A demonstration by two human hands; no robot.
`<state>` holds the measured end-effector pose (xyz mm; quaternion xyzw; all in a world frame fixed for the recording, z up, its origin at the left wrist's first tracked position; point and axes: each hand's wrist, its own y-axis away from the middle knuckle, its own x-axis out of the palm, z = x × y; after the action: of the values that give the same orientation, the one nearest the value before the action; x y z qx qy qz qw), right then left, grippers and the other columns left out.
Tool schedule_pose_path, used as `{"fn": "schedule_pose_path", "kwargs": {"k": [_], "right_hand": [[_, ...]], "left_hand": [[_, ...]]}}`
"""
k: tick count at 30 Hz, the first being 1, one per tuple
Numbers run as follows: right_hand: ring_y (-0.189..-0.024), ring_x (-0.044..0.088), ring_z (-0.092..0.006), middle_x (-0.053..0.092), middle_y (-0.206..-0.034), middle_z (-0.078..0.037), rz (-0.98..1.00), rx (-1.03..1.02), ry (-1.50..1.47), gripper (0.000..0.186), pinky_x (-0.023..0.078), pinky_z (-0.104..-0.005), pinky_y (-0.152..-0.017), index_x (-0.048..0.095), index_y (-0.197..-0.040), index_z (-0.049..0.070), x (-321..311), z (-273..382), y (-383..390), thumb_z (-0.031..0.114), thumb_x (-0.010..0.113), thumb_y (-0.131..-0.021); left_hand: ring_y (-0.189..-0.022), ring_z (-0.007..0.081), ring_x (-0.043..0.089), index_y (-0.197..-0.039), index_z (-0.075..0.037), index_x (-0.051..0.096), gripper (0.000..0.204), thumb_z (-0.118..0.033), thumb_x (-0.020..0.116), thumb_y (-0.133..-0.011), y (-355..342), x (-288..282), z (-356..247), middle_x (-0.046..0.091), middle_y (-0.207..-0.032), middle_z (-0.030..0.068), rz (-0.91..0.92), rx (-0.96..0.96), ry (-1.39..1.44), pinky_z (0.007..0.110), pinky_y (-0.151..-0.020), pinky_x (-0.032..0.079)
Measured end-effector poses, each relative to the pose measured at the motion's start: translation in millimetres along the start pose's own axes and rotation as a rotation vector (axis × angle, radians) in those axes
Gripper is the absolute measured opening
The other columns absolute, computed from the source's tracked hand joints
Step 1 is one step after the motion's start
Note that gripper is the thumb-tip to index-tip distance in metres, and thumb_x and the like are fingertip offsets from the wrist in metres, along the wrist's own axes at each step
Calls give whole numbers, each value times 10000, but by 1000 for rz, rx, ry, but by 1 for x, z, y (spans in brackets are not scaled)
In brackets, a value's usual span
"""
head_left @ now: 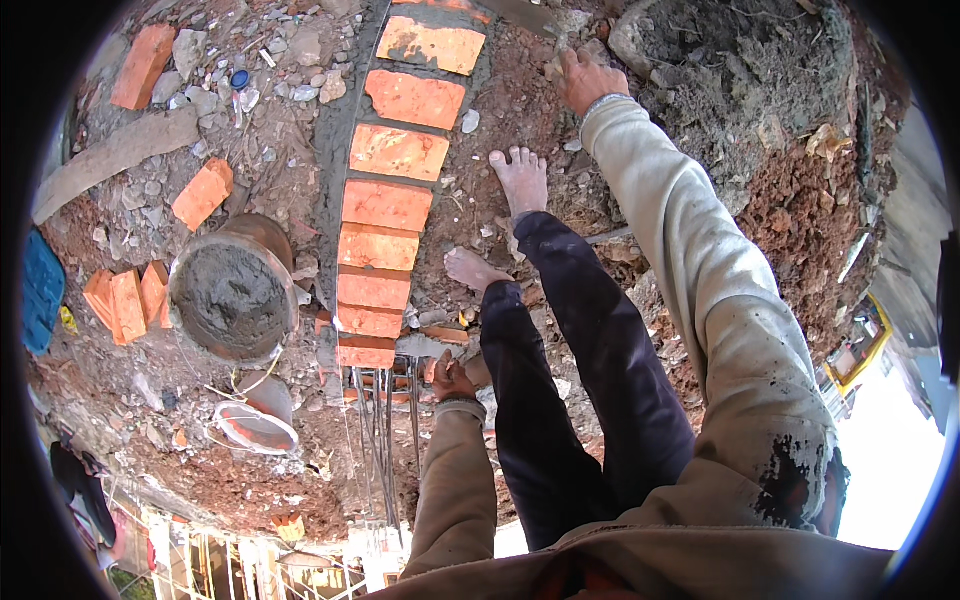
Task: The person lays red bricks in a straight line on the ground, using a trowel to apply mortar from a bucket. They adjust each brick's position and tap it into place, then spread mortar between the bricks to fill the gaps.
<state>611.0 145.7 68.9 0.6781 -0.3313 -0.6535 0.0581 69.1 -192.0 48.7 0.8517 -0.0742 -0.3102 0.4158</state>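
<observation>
A low curved wall of orange bricks point(400, 152) bedded in grey mortar runs from the top edge down to the middle. My right hand point(592, 80) reaches far forward to the right of the wall's far end. Its fingers close around what looks like a trowel point(525, 14), whose flat grey blade points toward the wall. Beside the wall's near end, my left hand point(452, 379) is low with curled fingers. A bit of orange shows at its fingertips, too small to name. A flat grey piece point(424, 347) lies just beyond that hand.
Left of the wall stands a bucket of wet mortar point(232, 300), with a smaller tipped bucket point(258, 425) nearby. Loose bricks point(128, 305) and a plank point(115, 160) lie on rubble. Steel rods point(385, 430) stick out at the wall's near end. A mortar heap point(740, 80) is far right.
</observation>
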Motion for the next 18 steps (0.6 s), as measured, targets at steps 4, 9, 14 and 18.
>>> {"fn": "schedule_pose_path", "kwargs": {"k": [4,9,14,18], "right_hand": [[-956,660,-325,592,-1185,-136,33,-4,-10,415,530,-462,-802,467,-1210,96,-1,4,15,311,576,-873],[-978,651,-327,574,-1209,-134,16,-2,-17,416,526,-464,-813,468,-1214,107,-4,7,19,319,574,-873],[-969,653,-331,575,-1221,-123,36,22,56,399,514,-469,-816,500,-1211,140,-15,8,19,346,569,-877],[-882,650,-379,647,-1049,-158,-190,-163,-181,484,531,-486,-664,525,-1223,129,-61,52,62,436,586,-853]], "left_hand": [[-993,216,580,-1165,-27,613,349,60,547,-834,-3,2,1,389,-1319,154,7,-36,-65,329,-777,535],[-1027,238,576,-1161,-45,617,343,50,577,-833,0,2,13,438,-1281,141,-40,-63,198,323,-816,538],[-1076,293,566,-1238,-51,572,349,-68,555,-890,-38,-42,-75,527,-1245,170,-286,-265,522,357,-841,525],[-1225,317,479,-1401,-18,364,622,-404,466,-924,-109,-140,-181,469,-1351,164,-623,-266,818,446,-947,430]]}}
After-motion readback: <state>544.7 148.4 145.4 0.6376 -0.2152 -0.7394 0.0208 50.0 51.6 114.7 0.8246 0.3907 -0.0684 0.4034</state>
